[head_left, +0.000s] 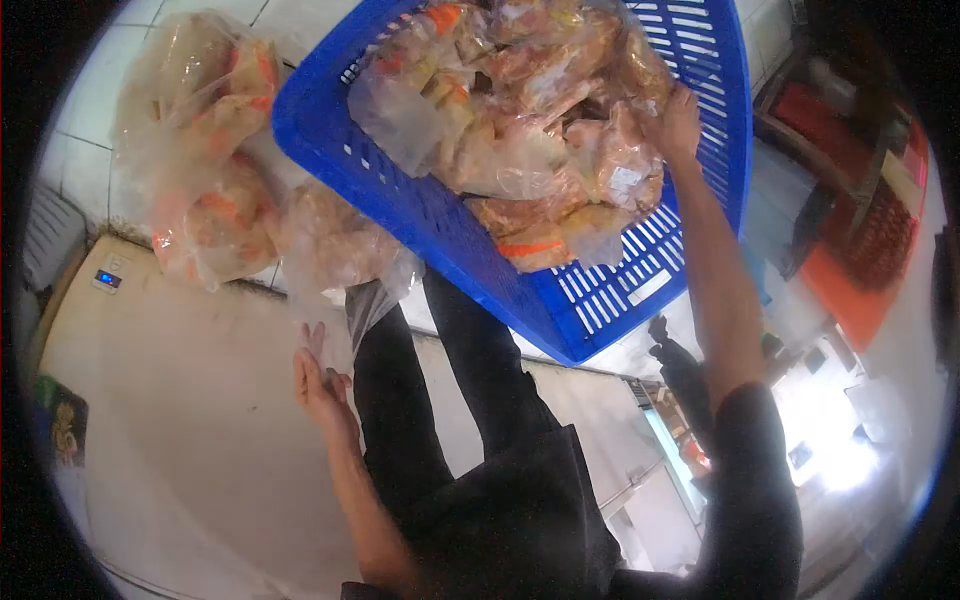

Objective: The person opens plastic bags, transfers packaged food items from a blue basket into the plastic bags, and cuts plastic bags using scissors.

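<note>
Our right hand (681, 125) on bag (628, 172) in basket (430, 235); left hand (325, 388) near outer bag (340, 235); can't tell either grip. Bags likely soft, slippery, weighty: support underneath.

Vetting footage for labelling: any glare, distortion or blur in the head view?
Head view: wide-angle bowing, black vignetting at the corners; a blown-out white patch at lower right wipes out detail; small highlights glint on the clear, orange-marked plastic bags at picture left. Head view, focus: slightly soft, fine bag print unreadable, but slots in the blue plastic basket stay distinct.
</note>
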`<state>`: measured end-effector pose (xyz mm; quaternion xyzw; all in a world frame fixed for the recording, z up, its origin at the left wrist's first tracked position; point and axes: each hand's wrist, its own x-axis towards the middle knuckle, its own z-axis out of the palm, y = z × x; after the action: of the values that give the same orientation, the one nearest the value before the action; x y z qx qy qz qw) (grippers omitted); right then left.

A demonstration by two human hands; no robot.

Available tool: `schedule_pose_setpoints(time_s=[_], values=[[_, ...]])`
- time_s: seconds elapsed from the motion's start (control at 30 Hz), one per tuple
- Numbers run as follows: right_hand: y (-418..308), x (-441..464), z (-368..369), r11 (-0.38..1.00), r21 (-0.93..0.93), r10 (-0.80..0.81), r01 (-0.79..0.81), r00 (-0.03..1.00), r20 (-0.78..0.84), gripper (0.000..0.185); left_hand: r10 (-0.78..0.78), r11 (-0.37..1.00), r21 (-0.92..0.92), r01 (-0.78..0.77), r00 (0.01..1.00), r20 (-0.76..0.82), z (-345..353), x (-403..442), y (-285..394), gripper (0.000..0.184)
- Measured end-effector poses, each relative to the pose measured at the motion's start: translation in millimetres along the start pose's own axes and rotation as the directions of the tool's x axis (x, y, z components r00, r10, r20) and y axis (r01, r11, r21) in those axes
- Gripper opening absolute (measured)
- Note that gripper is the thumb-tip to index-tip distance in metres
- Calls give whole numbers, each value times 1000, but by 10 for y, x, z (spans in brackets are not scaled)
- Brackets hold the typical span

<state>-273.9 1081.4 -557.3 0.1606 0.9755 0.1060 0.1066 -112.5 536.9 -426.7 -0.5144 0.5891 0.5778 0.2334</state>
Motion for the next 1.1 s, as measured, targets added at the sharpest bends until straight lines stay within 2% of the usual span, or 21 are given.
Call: schedule_pose_setpoints(time_s=[0.03,0.27,0.3,0.37,0.43,0.47,0.5,0.53,0.57,0.6,0.73,0.8,0.87,0.9,0.97,1.03,1.07,1.1], values=[[-8,1,67,996,-39,80,-79,996,26,73,9,1000,3,-9,1000,5,7,1,-10,51],[-219,17,-9,966,-243,125,-87,982,144,83,-7,1000,-7,7,1000,9,123,33,77,52],[-234,-12,-105,970,-233,122,-70,969,216,80,-4,1000,-9,4,1000,6,114,38,80,52],[-60,-156,-129,959,122,173,-256,869,464,73,-14,1000,-12,14,1000,-3,4,-12,62,52],[81,-466,-176,739,448,134,-502,763,633,63,-23,999,-30,24,999,22,-35,35,46,51],[100,-743,-301,533,585,91,-611,729,678,57,-21,998,-62,24,999,41,-54,47,47,51],[47,-1038,-563,286,638,58,-715,677,733,52,-19,996,-90,24,998,59,-85,61,54,50],[-39,-1375,-827,18,623,0,-782,623,782,47,-17,993,-112,25,997,69,-141,79,47,49],[-147,-1625,-1077,84,607,-41,-790,606,794,59,11,994,-108,-2,997,81,-182,130,-14,49],[-212,-1895,-1457,34,464,-22,-885,464,886,65,28,997,-79,-21,996,80,-225,183,-74,49],[-517,-2635,-2081,40,303,-383,-952,265,885,79,5,989,-150,12,994,110,-257,189,56,46],[-1167,-2754,-2385,70,273,-536,-959,195,821,84,8,985,-170,13,993,122,-254,213,67,44],[-1763,-2929,-2318,0,228,-690,-974,166,705,89,4,983,-183,19,992,125,-301,228,57,43],[-2086,-2935,-2335,131,355,-603,-926,210,769,81,4,987,-159,18,991,135,-336,233,39,43],[-2376,-3116,-1878,-49,187,-600,-981,179,779,71,-5,992,-122,23,989,146,-410,243,13,42],[-2790,-3189,-1145,-193,29,-671,-981,154,726,68,-35,994,-99,50,988,149,-463,237,20,41],[-3089,-3188,-790,-273,68,-611,-960,228,758,65,-59,994,-88,73,987,148,-460,226,8,40],[-3390,-3219,-550,-350,104,-541,-931,292,789,63,-9,998,-61,15,995,100,-435,206,-43,39]])
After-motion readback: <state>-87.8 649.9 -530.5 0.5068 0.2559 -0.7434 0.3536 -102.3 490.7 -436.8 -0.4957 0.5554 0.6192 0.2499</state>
